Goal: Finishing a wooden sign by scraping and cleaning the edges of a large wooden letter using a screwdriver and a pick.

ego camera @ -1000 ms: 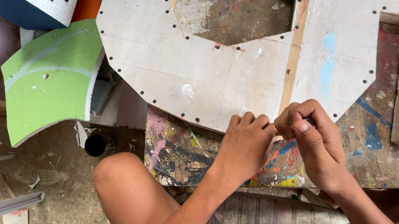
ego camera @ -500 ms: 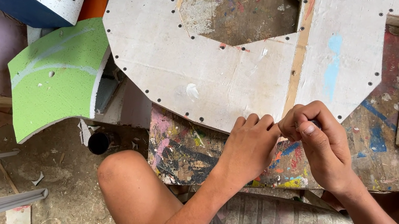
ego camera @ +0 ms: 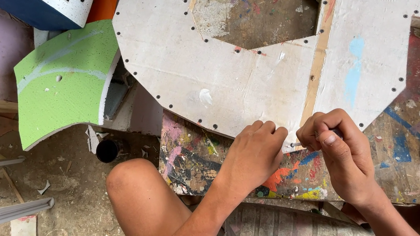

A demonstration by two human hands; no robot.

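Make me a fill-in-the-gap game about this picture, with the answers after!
1. The curved foam piece is coloured ____.
2. The left hand and right hand meet at the edge of the ____ flat board dotted with small dark pins.
3. The table under that board is splattered with ____.

Answers: green; white; paint

White cut-out panel [ego camera: 196, 74] & small metal tool [ego camera: 298, 144] at its lower edge.

Panel was flat, angular, painted white w/ scuffs, dark fastener dots along edges, angular opening cut thru it; lay on paint-splattered board. Slim metal tool, prob. a nail or bit (too small to tell), was horizontal, at panel's lower corner, pinched betw. fingers.
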